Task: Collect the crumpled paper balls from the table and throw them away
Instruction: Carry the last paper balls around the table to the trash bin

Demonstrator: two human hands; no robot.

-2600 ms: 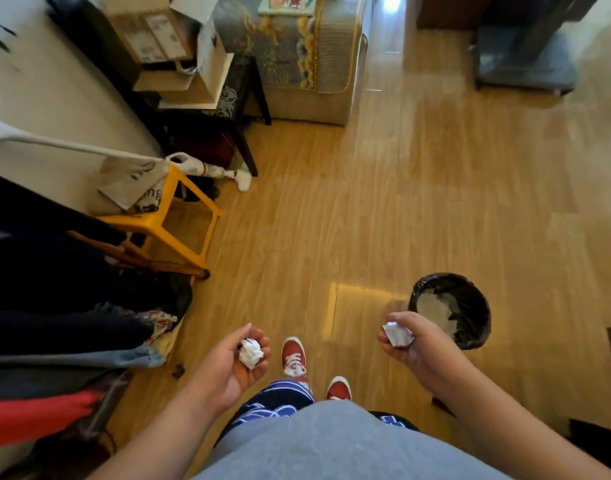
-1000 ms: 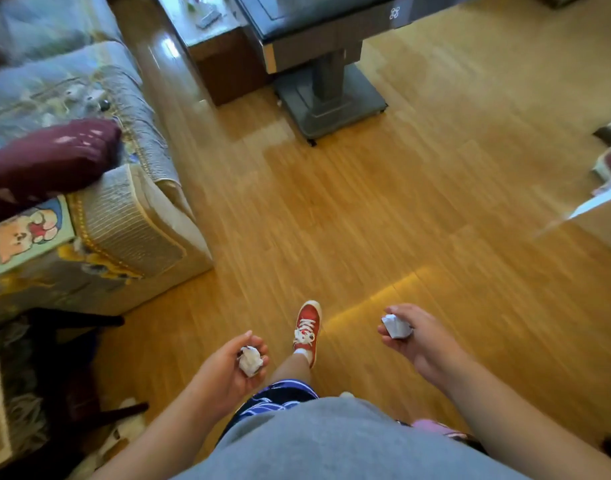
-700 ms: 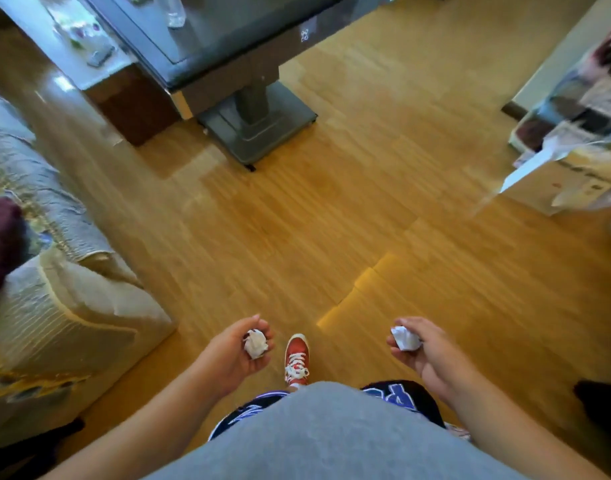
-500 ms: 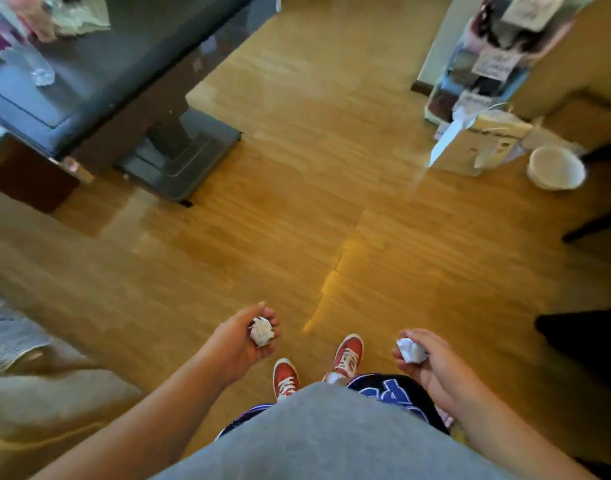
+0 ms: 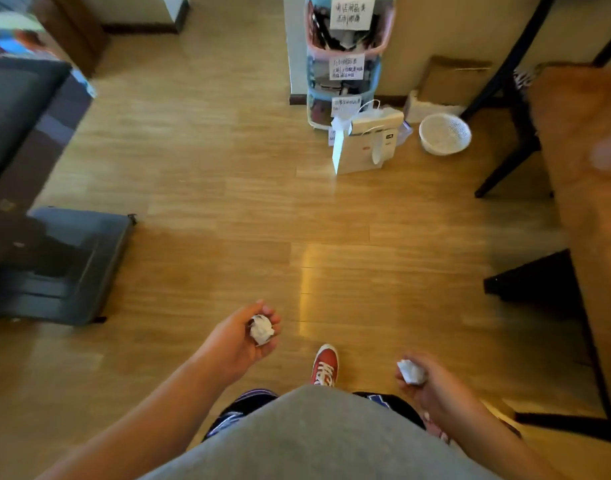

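My left hand is curled around a white crumpled paper ball, held palm-up over the wooden floor. A second crumpled paper ball sits in my right hand, lower and to the right, beside my hip. A wooden table runs along the right edge of the view; its top is blurred. The black-lined bin seen earlier is out of view.
A white mesh basket stands on the floor at the far right, beside a white paper bag and a labelled storage rack. A dark pedestal table base fills the left. My red shoe steps forward.
The view has swung round to the right: the bin, sofa and dark table slid away left, and the rack, basket and wooden table came in. Both hands kept their paper balls.
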